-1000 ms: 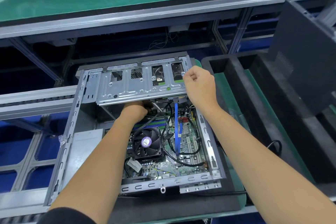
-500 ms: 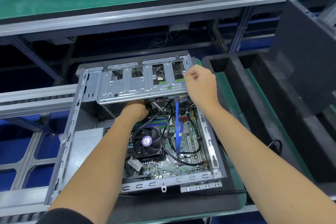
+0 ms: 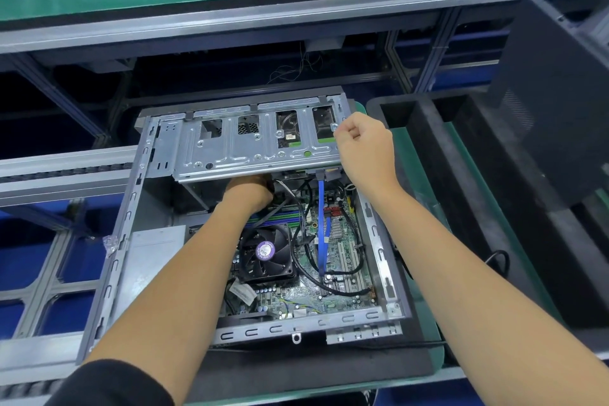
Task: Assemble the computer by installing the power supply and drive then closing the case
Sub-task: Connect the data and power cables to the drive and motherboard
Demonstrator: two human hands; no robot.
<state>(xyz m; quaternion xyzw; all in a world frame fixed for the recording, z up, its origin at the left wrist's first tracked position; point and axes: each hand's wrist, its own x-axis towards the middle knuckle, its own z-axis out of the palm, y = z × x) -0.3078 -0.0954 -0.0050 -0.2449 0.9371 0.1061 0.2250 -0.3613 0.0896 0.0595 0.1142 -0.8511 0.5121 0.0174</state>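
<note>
- Looking down from a head-worn camera, the view shows an open computer case (image 3: pixel 131 241) lying flat on a work surface, its side panel off and the motherboard (image 3: pixel 333 293) exposed.
- A stamped metal drive cage (image 3: pixel 230 152) spans the far end of the case; it appears tilted, with its near edge raised above the motherboard.
- The right hand (image 3: pixel 365 148) is at the cage's right end, fingers curled into a loose fist, thumb and forefinger pinching a small metal tab at the cage's far right corner.
- The left hand (image 3: pixel 248 189) reaches under the cage's near edge. Its fingers are hidden beneath the metal, so I cannot tell whether they grip anything.
- A blue data cable (image 3: pixel 321 224) runs from a connector under the cage's right side down to the motherboard, and black cables loop beside it.
- A black CPU fan (image 3: pixel 265 252) with a purple centre label sits near the middle of the board.
- A plain grey box, probably the power supply (image 3: pixel 155 250), lies inside the case along its left wall.
- A dark panel (image 3: pixel 557 102), possibly the case cover, leans at the far right.
- Judging by its look, the cage is stiff sheet metal, fairly light, with thin edges that could be sharp. It is best held at both ends by folded rims or tabs.
- Lowering it risks trapping the cables, which are soft and bend easily; the board beneath is fragile.
</note>
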